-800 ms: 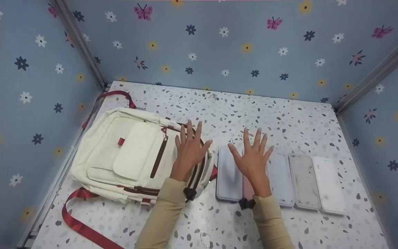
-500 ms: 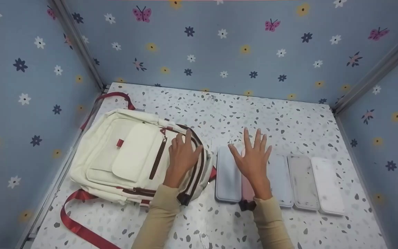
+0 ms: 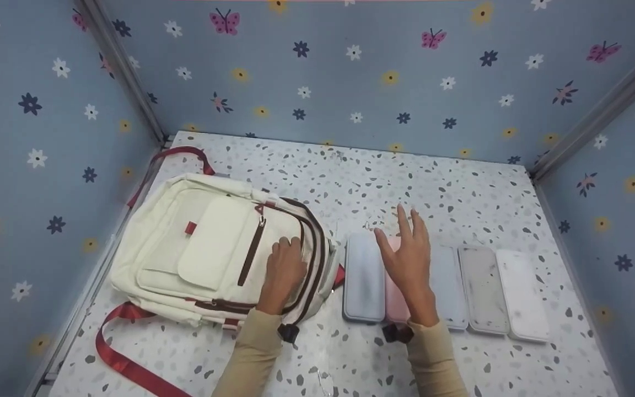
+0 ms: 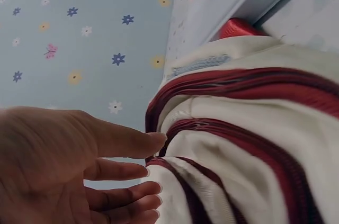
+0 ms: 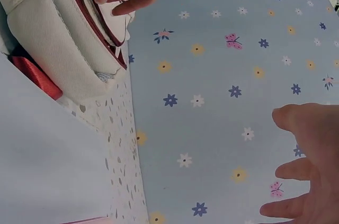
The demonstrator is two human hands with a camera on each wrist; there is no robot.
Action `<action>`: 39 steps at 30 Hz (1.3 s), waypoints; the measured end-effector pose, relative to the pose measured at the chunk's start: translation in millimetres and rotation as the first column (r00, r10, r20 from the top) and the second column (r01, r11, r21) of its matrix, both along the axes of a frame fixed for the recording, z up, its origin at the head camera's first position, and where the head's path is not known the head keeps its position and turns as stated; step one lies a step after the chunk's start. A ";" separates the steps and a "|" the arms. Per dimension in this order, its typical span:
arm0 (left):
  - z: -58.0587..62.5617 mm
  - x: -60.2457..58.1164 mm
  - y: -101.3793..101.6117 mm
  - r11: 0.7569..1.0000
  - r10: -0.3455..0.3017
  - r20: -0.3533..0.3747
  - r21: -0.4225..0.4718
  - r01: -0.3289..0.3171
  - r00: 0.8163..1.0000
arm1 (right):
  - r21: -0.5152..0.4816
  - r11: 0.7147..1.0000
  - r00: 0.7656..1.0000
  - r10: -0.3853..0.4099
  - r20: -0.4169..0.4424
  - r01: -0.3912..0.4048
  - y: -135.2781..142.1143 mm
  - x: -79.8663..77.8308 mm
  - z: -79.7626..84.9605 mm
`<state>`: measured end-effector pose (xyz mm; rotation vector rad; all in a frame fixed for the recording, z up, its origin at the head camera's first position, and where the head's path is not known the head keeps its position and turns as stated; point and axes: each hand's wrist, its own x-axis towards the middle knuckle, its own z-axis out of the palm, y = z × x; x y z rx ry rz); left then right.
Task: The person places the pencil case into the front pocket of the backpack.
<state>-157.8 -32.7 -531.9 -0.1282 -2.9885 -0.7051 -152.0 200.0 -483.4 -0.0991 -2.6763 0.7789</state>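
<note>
Curling more than before, my left hand [image 3: 284, 270] hangs loose, my right hand [image 3: 410, 262] relaxed — the backpack [image 3: 213, 240], left of the leftmost case [image 3: 365, 278], points its top and long axis toward it.

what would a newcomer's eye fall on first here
The big cream backpack with red straps lies on the left of the speckled tabletop, the left hand over it. To its right lies a row of pale flat cases, the right hand above them. A blue flowered wall rises behind.
</note>
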 end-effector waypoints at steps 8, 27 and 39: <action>-11.7 9.6 3.0 0.999 0.023 -0.026 0.043 -0.022 0.999 | -0.070 0.998 1.000 -0.002 -0.007 0.001 4.2 8.6 -0.1; 1.5 12.6 -14.2 0.991 -0.051 0.151 0.132 0.031 0.987 | -0.126 0.991 0.997 0.026 -0.079 -0.036 1.1 30.6 0.4; 38.2 9.3 -29.6 0.979 -0.068 0.107 0.200 0.046 0.992 | -0.123 0.992 0.998 0.017 -0.056 -0.024 1.8 41.9 -7.6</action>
